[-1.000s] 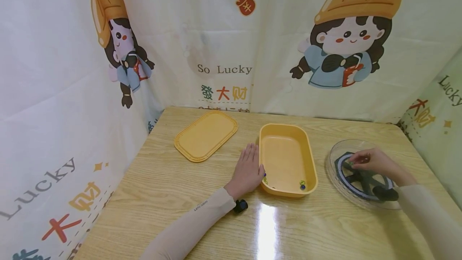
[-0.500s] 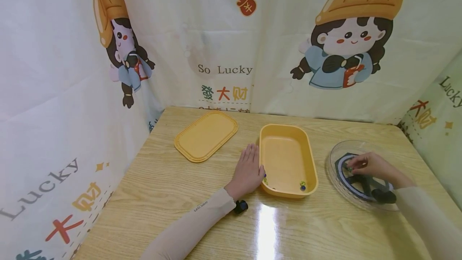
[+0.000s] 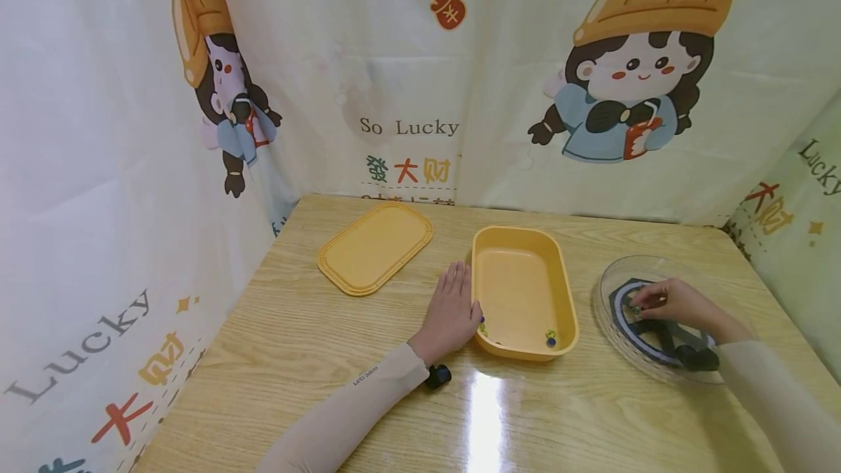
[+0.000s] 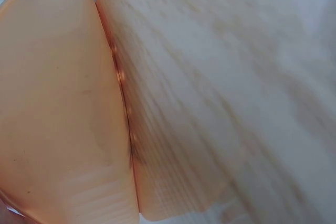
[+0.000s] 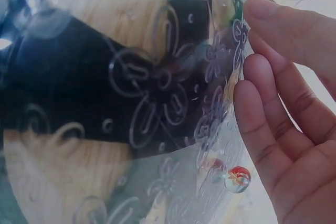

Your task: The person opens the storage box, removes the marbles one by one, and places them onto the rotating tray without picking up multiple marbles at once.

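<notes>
- Wood table (image 3: 263, 385) lies under your arms, with a bright shiny patch close to you
- Your pale left sleeve (image 3: 335, 414) and right sleeve (image 3: 782, 400) come in from the near edge, and a small black thing (image 3: 439, 377) sits just beside your left wrist
- Your left hand (image 3: 447, 316) lies flat against the outside of the yellow box (image 3: 519, 276), fingers straight and close together, thumb at the rim
- Inside that box, a yellow-green marble (image 3: 550, 333) and a dark blue marble (image 3: 551, 342) sit in the near right corner, and more little marbles (image 3: 482, 328) sit near your left thumb
- Your right hand (image 3: 683, 306) is at the clear bowl (image 3: 607, 276), right of the box, its grip narrow, pinching a small green marble (image 3: 636, 309)
- Low by the bowl's flowery wall you see a red swirly marble (image 5: 238, 179)
- Dark bars (image 5: 68, 77) show through the bowl; you can't tell if they are in it or under it
- Farther back, left of the box, a yellow lid (image 3: 376, 248) lies flat
- Behind it all hangs a pale cloth (image 3: 315, 79) with cartoon kids and "So Lucky" on it
</notes>
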Demonstrator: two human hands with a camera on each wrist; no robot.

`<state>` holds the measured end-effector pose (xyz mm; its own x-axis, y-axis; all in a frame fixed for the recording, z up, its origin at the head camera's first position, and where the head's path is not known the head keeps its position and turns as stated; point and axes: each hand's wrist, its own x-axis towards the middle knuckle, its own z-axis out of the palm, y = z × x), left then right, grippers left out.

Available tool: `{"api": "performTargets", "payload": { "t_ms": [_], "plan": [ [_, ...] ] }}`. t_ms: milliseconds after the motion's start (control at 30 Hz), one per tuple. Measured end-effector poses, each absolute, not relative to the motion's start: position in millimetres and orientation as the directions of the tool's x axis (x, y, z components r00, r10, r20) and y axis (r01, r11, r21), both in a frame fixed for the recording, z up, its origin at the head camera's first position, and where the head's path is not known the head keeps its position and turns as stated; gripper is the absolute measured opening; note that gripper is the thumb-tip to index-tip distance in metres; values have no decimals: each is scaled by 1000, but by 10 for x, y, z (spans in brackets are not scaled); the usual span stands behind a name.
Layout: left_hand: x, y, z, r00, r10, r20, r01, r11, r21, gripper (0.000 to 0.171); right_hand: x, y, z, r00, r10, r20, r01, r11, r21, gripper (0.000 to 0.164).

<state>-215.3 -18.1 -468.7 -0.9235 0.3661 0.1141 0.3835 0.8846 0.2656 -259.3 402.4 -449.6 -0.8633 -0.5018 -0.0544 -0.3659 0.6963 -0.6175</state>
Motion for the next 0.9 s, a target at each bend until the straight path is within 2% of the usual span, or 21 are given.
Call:
{"api": "performTargets", "payload": {
  "t_ms": [367,600,900],
  "plan": [
    [-2149,-181,-4696,-923,369,112,385,884,264,61,-2566,4000,-4428,-867,-493,-71,-361,719,-594,23],
    [-2154,-178,-4697,-922,368,115,386,881,272,61,-2577,3972,-4217,-906,-414,-92,-303,782,-544,19],
    [-2167,-188,-4698,-921,373,114,390,886,251,61,-2656,3877,-3824,-908,-419,12,-365,777,-513,19]
  ]
}}
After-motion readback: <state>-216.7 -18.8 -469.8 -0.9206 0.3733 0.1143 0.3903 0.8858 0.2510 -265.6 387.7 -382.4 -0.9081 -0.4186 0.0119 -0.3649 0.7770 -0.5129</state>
